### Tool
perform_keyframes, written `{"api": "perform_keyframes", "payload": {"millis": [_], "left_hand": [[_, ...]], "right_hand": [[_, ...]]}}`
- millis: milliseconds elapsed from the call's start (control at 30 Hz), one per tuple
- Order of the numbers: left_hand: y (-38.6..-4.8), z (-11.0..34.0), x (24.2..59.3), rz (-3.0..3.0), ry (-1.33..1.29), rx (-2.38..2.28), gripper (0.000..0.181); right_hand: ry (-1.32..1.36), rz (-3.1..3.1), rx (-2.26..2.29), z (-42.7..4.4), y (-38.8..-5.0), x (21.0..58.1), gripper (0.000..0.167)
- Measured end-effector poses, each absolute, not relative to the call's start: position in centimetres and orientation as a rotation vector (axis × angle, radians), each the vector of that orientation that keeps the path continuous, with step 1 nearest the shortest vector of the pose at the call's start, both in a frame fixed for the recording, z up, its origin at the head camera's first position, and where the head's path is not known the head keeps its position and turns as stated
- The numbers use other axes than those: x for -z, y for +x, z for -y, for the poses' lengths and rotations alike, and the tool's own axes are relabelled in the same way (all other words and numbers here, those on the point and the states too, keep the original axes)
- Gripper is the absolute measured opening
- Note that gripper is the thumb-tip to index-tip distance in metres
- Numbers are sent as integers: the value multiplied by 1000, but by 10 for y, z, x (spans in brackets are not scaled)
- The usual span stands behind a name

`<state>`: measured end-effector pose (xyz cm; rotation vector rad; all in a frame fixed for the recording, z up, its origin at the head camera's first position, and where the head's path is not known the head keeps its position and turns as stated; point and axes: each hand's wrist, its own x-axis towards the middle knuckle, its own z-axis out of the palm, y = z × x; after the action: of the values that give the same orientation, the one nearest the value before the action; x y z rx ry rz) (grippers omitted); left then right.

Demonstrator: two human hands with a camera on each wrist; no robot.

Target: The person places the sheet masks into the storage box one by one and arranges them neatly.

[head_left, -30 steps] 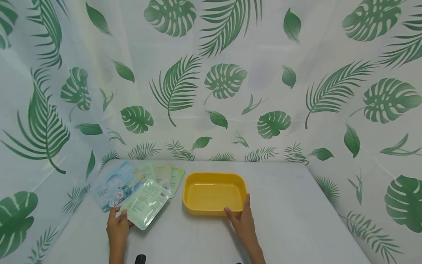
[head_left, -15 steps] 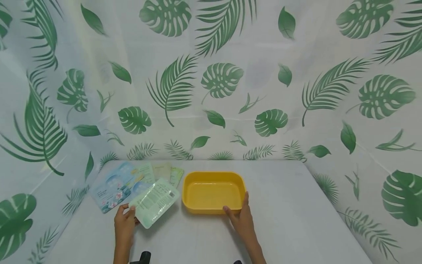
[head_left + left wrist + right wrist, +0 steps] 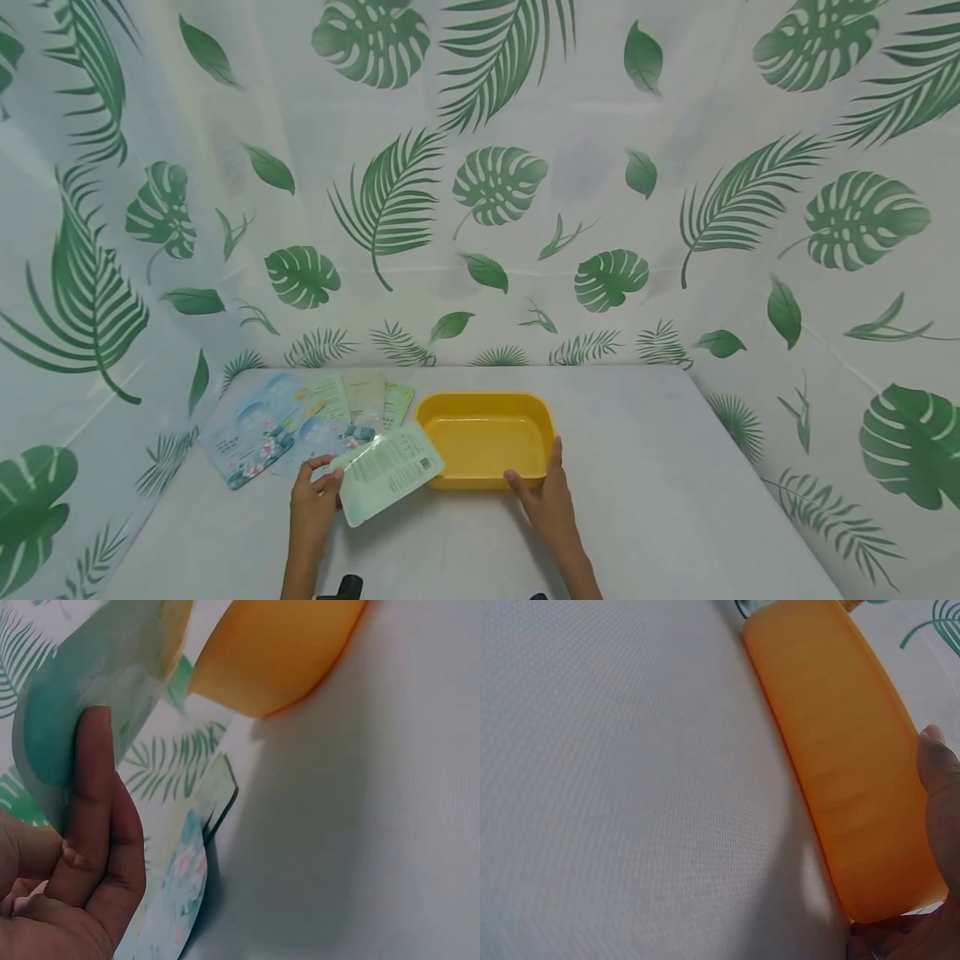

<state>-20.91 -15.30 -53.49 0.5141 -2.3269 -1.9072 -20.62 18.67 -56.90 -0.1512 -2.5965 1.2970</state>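
Pale green packet (image 3: 390, 473) is pinched by the left hand (image 3: 315, 496) over the near-left corner of a yellow tray (image 3: 491, 446) gripped near-right by the right hand (image 3: 549, 504), lifting seemingly done, setting-down left, other packets (image 3: 255, 427) lying left of the tray.

White backdrop sheeting (image 3: 585, 187), printed with green fronds and leaves, spans 9 through 12 to 3 o'clock. A pale tabletop (image 3: 660, 500) extends toward 6 o'clock. Illumination is soft, bluer near 9 o'clock.
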Motion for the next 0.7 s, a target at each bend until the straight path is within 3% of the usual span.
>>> {"api": "perform_keyframes", "payload": {"millis": [233,567,700], "left_hand": [[-211,144,531,2386,431,1792,37],[-220,132,534,2462,336,1549,14],[-221,128,534,2465,330,1531,16]], "right_hand": [[-142,2598,-1282,-186,-206,568,105],[-143,2589,-1293,-186,-206,570,106],[-145,2594,-1287,-187,-207,569,106]]}}
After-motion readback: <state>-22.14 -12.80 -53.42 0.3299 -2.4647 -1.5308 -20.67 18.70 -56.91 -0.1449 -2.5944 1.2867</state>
